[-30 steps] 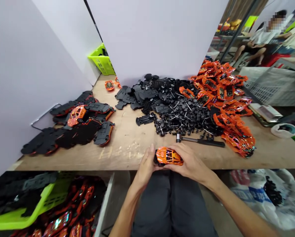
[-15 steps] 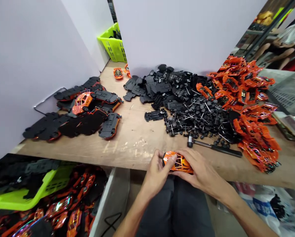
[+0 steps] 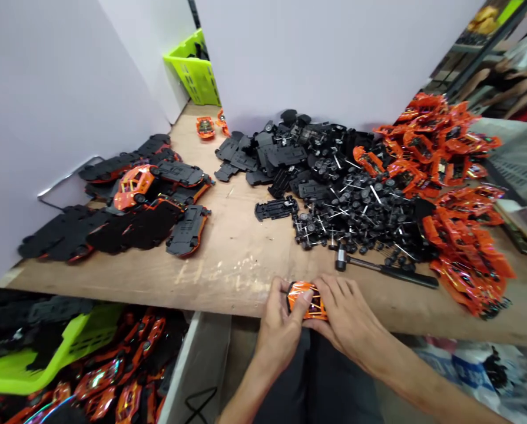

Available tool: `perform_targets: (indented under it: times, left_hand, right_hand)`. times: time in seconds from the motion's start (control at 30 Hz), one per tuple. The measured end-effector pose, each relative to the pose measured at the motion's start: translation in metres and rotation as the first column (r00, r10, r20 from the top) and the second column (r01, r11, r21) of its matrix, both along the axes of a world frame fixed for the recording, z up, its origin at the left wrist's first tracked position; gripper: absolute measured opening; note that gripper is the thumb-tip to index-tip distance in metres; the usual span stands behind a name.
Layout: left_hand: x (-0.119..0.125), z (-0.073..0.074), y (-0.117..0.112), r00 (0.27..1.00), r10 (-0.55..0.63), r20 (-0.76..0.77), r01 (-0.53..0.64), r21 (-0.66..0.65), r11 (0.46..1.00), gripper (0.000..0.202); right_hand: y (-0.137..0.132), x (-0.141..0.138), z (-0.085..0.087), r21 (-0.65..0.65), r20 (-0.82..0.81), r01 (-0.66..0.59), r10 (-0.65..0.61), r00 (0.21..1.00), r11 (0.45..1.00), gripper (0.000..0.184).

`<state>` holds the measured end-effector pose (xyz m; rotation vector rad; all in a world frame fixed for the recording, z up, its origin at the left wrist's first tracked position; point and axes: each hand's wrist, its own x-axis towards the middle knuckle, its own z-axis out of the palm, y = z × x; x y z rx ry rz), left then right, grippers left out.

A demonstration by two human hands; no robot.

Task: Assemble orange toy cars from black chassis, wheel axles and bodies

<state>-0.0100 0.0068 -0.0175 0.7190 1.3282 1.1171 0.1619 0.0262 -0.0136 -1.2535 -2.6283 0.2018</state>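
An orange toy car (image 3: 305,300) is gripped between both hands at the front edge of the table. My left hand (image 3: 281,315) wraps its left end, thumb pressed on the roof. From the other side my right hand (image 3: 345,306) closes over the right end and hides that part; the car's underside is also out of sight. Just beyond the right hand lies a small hammer (image 3: 384,269) with a black handle. Behind the hammer is a heap of black wheels on metal axles (image 3: 351,206), with black car bases (image 3: 274,154) piled farther back.
Orange car bodies (image 3: 457,147) are heaped on the right. Assembled cars (image 3: 135,224), mostly upside down, lie on the left. Below the table (image 3: 228,259) at left, a green basket (image 3: 55,353) sits above more orange cars. Another green basket (image 3: 196,70) stands at the back. One person sits at far right.
My right hand has shifted left over the car, covering more of its right end. Both hands still hold it. The view has shifted slightly.
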Motion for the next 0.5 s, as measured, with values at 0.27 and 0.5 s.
perform_targets:
  times: [0.27,0.5]
  left_hand:
    - [-0.031,0.010,0.002,0.973,-0.216,0.079,0.204,0.139,0.969,0.041]
    - [-0.026,0.013,0.007,0.865,-0.377,-0.331,0.471,0.275,0.838,0.026]
  right_hand:
    - [0.003,0.029,0.030,-0.355,-0.443,0.046,-0.211,0.871,0.934,0.056]
    - [-0.006,0.035,0.007,-0.487,-0.654,-0.042,-0.332,0.680,0.872,0.027]
